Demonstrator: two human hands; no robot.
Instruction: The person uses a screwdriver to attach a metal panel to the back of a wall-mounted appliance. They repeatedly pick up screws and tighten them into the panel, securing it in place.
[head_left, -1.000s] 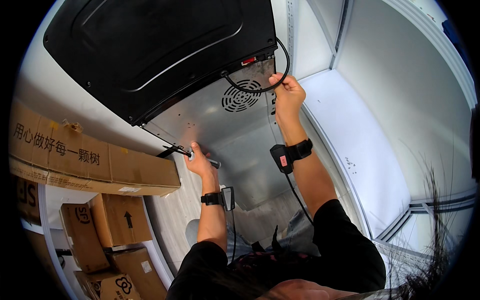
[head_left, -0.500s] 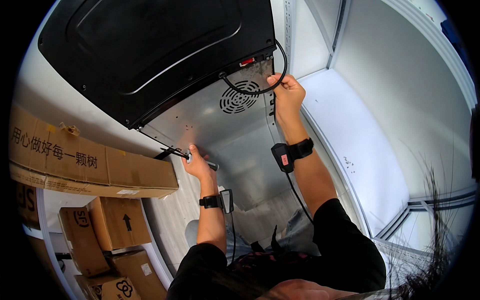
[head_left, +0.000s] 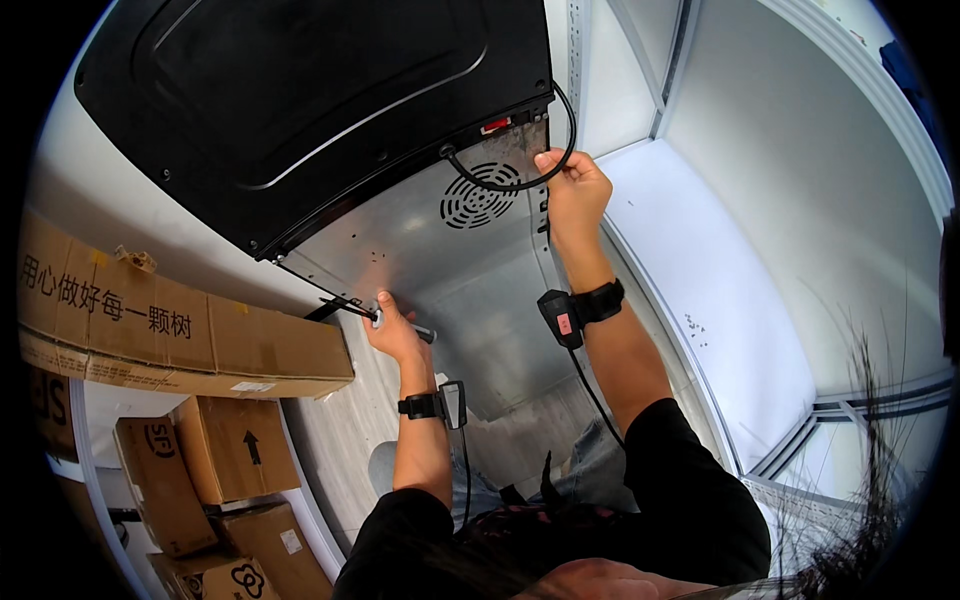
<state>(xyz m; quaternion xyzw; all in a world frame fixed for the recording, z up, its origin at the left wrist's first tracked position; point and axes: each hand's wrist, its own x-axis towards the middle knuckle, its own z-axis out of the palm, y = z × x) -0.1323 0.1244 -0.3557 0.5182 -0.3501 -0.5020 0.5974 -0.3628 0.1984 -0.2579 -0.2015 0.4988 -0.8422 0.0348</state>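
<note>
Left fingers [head_left: 386, 304]: wrapped around cylindrical tool [head_left: 425, 334], slanting down-right
Right fingers [head_left: 585, 169]: bent, vented metal panel [head_left: 420, 230] leftward, grip unclear

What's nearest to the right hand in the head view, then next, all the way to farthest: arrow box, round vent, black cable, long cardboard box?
From the right hand:
1. Black cable, its loop passing at the hand.
2. Round vent, just to the left.
3. Long cardboard box, farther left and lower.
4. Arrow box, lowest, at lower left.
</note>
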